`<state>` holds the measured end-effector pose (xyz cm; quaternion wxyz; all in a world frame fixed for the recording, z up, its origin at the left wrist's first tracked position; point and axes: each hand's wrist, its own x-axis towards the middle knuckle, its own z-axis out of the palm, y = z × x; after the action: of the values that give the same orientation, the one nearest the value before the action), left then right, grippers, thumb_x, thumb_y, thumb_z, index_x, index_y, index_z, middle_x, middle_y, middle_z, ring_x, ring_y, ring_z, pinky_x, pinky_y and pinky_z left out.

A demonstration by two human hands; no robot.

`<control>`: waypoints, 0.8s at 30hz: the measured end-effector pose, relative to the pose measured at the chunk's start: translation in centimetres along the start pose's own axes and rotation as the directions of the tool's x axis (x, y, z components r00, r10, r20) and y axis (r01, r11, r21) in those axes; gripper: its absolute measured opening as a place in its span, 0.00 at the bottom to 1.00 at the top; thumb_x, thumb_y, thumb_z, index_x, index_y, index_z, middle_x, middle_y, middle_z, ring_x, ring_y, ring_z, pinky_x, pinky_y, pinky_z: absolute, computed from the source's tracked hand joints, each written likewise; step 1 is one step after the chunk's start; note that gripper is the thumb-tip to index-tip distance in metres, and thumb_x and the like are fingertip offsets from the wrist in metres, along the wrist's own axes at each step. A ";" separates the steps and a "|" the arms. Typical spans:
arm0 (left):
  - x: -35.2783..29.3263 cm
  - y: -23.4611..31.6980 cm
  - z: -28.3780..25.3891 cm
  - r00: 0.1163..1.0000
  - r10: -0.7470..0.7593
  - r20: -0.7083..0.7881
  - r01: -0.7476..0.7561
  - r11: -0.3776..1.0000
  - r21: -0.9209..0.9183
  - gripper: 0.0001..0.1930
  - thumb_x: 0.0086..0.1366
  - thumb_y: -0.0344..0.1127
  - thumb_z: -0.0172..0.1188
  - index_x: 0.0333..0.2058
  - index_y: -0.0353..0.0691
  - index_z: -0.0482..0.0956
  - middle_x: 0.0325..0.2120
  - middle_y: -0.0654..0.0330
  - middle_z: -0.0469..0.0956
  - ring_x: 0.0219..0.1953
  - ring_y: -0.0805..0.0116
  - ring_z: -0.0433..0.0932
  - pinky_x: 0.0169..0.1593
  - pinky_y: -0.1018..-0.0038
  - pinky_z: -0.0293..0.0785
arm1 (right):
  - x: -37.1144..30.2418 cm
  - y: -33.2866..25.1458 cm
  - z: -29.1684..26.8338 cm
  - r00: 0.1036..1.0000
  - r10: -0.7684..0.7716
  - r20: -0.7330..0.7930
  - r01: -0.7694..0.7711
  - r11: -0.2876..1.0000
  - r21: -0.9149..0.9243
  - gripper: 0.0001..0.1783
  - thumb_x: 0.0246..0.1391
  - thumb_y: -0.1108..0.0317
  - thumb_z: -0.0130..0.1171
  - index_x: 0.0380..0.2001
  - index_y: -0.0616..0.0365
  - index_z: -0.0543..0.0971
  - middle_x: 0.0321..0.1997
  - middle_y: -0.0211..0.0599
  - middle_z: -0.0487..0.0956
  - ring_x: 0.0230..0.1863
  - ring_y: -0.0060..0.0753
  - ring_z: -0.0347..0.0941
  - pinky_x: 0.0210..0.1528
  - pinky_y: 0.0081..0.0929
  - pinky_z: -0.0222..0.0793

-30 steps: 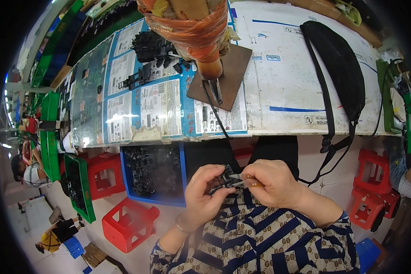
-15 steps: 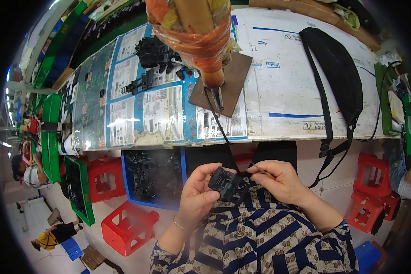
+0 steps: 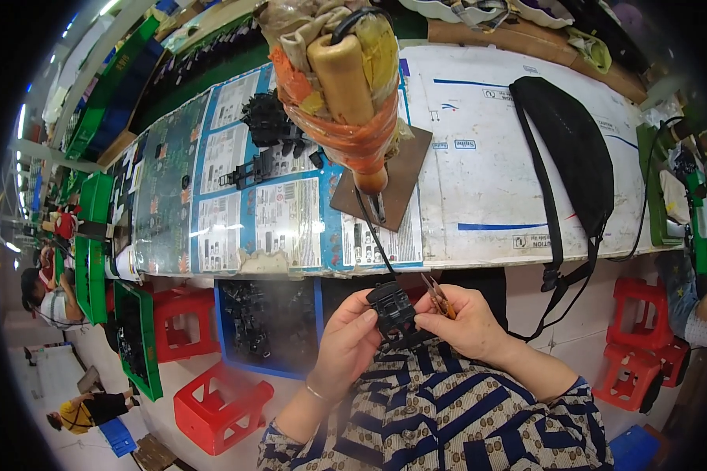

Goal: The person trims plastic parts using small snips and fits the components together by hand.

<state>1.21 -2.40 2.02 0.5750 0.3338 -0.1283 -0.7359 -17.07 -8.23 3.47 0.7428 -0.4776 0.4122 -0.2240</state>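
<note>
Over my lap, my left hand [image 3: 352,337] is closed on the left edge of a black plastic part [image 3: 393,308], a small moulded frame with openings. My right hand [image 3: 471,320] touches the part's right side with its fingertips. Held in that same hand is a slim tweezers-like tool [image 3: 440,298] with orange on it, its two prongs pointing up and away from the part. My fingers hide the tool's lower end. Beyond my hands, the table edge carries several similar black parts [image 3: 271,118] in a heap, with a longer black piece [image 3: 247,173] beside them.
A wrapped orange upright tool [image 3: 339,118] stands over a brown board [image 3: 404,177] on the table. A black bag [image 3: 569,149] lies to the right. Left of my lap are a blue bin [image 3: 318,314] of black parts and a red stool [image 3: 220,408]. Other people sit farther left.
My right hand has come closer to the black part and now touches it. The tool has swung from pointing left to pointing upward. The black part sits more upright.
</note>
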 end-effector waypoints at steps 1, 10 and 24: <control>0.1 0.1 0.3 1.000 -0.003 -0.023 0.004 0.999 0.050 0.16 0.62 0.35 0.51 0.47 0.35 0.68 0.44 0.54 0.73 0.44 0.62 0.74 0.49 0.64 0.70 | 0.1 0.0 0.1 1.000 -0.003 0.000 0.003 1.000 -0.004 0.06 0.50 0.74 0.58 0.32 0.63 0.74 0.29 0.29 0.76 0.30 0.13 0.70 0.33 0.12 0.66; 1.4 1.2 0.7 0.999 -0.019 -0.040 0.023 0.994 0.102 0.13 0.64 0.34 0.50 0.46 0.36 0.68 0.41 0.56 0.74 0.40 0.66 0.75 0.44 0.70 0.72 | 1.3 -0.8 0.2 1.000 0.009 0.007 -0.010 0.985 0.171 0.11 0.53 0.74 0.54 0.40 0.63 0.70 0.31 0.30 0.74 0.32 0.15 0.71 0.34 0.12 0.66; 4.1 1.8 0.9 0.994 -0.010 -0.109 0.016 0.998 0.062 0.14 0.64 0.30 0.47 0.47 0.31 0.68 0.39 0.53 0.75 0.37 0.62 0.76 0.42 0.71 0.72 | 4.4 -0.7 -0.4 0.998 0.054 -0.045 -0.029 0.898 0.439 0.11 0.54 0.72 0.53 0.40 0.63 0.71 0.27 0.25 0.70 0.19 0.11 0.57 0.20 0.10 0.52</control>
<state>1.55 -6.96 2.34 0.5654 0.3922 -0.1179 -0.7159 -14.86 -11.93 2.30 0.8240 -0.2830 0.3820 -0.3082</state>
